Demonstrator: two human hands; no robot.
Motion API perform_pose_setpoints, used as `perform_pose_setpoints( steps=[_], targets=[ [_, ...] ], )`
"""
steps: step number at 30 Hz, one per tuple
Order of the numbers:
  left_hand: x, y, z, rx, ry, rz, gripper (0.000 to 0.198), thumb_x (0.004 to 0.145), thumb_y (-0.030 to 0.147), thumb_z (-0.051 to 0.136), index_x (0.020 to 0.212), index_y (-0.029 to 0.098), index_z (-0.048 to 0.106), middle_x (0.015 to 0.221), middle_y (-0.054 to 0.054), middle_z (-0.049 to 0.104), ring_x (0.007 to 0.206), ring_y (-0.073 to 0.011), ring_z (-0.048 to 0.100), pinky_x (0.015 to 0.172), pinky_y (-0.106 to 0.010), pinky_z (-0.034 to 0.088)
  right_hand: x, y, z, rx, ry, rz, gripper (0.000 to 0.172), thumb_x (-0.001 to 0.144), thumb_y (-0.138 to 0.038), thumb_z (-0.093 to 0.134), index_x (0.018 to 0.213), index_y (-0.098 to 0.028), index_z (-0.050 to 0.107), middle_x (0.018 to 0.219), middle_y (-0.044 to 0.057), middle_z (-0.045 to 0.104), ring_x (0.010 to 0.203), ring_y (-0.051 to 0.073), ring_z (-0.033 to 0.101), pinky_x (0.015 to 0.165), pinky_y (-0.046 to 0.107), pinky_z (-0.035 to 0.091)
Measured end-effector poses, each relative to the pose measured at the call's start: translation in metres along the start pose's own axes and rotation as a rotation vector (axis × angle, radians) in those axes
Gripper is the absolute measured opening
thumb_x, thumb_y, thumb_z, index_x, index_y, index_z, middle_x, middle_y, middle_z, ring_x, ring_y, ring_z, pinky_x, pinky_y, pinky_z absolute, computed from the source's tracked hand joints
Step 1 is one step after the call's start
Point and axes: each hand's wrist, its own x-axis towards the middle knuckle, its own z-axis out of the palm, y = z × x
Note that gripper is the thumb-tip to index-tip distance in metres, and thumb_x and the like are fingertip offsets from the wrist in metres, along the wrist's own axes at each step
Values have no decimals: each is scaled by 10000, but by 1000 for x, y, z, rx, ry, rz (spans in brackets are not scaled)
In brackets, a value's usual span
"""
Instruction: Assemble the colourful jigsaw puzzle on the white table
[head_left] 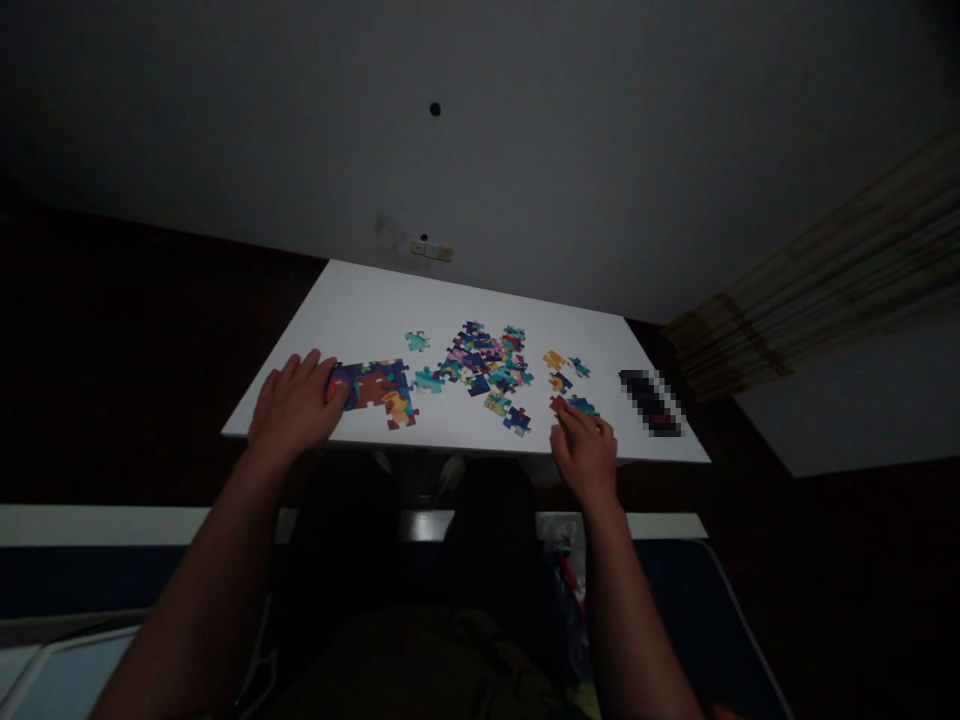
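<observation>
My left hand (295, 405) lies flat with its fingers stretched out at the table's left side. Its thumb side rests over the left end of a joined puzzle section (371, 385), dark blue with reddish-brown and orange figures. Toward the right, my right hand (585, 447) has its fingers bent around a reddish-brown puzzle piece (557, 404), which shows at the fingertips. A blue puzzle piece (583, 405) lies partly hidden by those fingers. Just beyond are a yellow-orange piece (554, 359) and a small teal piece (578, 367).
A heap of loose puzzle pieces (487, 358) covers the middle of the white table (360, 300). Single teal pieces (417, 341) lie near the joined section. A blurred dark object (651, 403) sits at the right edge. Behind the table stands a wall with a socket (431, 250).
</observation>
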Motion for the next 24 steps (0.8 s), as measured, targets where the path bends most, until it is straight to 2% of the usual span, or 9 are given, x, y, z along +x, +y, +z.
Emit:
perform_pose_setpoints(
  steps=[5,9,12,15,17,20,24],
  targets=[
    [-1,0,0,-21,21,8,821,1243,628,400,1910,229,664,2037,-190,587,1945,-536,433,1579,-828,344,-16,-20,18,11,-5,-28,324,1136,-452,693,1363,-325,885,1621,220,858,1523,482,735,1228,764,663],
    [-3,4,-3,-4,-3,-3,859,1254,615,335,1914,171,658,2084,-202,514,1969,-518,403,1606,-789,323,-12,-36,28,31,18,20,193,1135,-416,683,1207,-297,817,1564,240,857,1471,462,755,1157,680,681],
    [-4,6,-5,-2,-13,-16,859,1257,617,335,1932,182,640,2101,-186,491,1987,-494,379,1623,-756,302,2,-40,30,94,40,-16,92,1113,-316,693,1082,-320,780,1468,214,882,1362,432,765,1071,594,662],
    [-5,7,-5,-1,-17,-22,822,1265,612,353,1938,233,632,2093,-152,515,1990,-477,376,1624,-752,296,19,-43,29,115,-3,-33,121,1090,-208,714,1023,-288,776,1359,234,897,1288,392,776,1060,520,600],
    [-5,7,-5,3,-23,-20,807,1273,599,351,1932,227,635,2092,-158,515,1990,-476,377,1621,-751,296,30,-45,29,106,-57,-16,133,1081,-157,713,1074,-253,805,1297,232,911,1256,367,800,1104,503,577],
    [-6,7,-4,5,-29,-12,801,1284,593,347,1924,210,637,2103,-171,493,1989,-482,375,1615,-746,301,42,-47,29,109,-99,4,210,1050,-134,728,1181,-235,857,1274,206,929,1218,357,826,1124,502,593],
    [-7,6,-3,-24,-5,-6,759,1288,583,378,1915,255,650,2084,-154,529,1981,-481,386,1602,-757,311,43,-46,27,142,-98,-22,258,1059,-178,683,1153,-287,897,1231,179,928,1197,388,830,1132,570,645]
  ],
)
